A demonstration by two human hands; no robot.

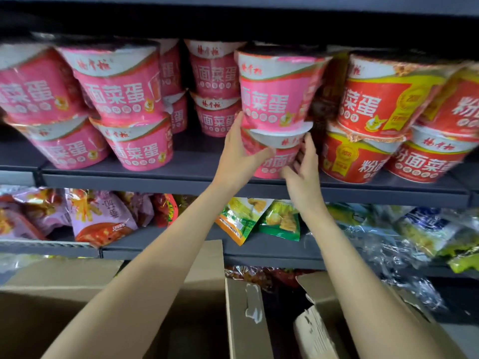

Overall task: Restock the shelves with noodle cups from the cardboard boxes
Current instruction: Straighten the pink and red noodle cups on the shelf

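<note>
Two pink noodle cups stand stacked at the front of the dark shelf (155,177). The lower pink cup (277,161) sits between my hands. My left hand (239,154) grips its left side, thumb across the front under the white rim. My right hand (302,168) touches its right side with fingers loosely spread. The upper pink cup (274,97) rests on top, tilted slightly. More pink cups (121,97) fill the shelf to the left in two layers. Red noodle cups (375,99) stand stacked to the right.
Snack bags (103,218) lie on the shelf below, with green and orange packets (259,218) in the middle and clear-wrapped packs (427,229) at the right. Open cardboard boxes (243,317) stand in front of me at the bottom, flaps raised.
</note>
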